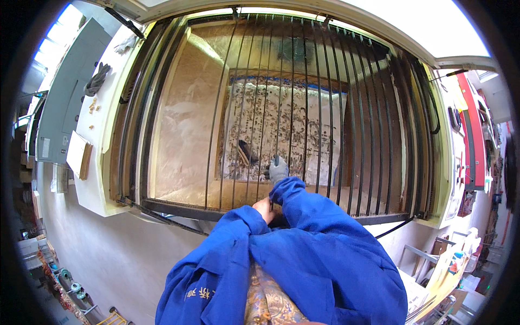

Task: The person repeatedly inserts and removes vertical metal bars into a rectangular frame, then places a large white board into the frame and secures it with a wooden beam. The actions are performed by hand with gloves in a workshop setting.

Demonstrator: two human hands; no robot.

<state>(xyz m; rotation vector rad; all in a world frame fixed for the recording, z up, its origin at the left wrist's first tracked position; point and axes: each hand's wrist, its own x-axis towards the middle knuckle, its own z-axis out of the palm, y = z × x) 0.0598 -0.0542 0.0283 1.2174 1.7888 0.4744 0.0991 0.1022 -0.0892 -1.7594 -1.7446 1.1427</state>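
Apparently, slat [278,119] touched by gloved right hand [279,170] | bare left hand [264,208] seen near front rail [179,209] | neither grip can be told

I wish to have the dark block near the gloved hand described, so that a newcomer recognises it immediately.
Start at the large barred grate. Beneath it, find the pale, speckled surface, left of the grey-gloved right hand. The slanting, dark, brush-like block there is far bigger than the scattered specks.
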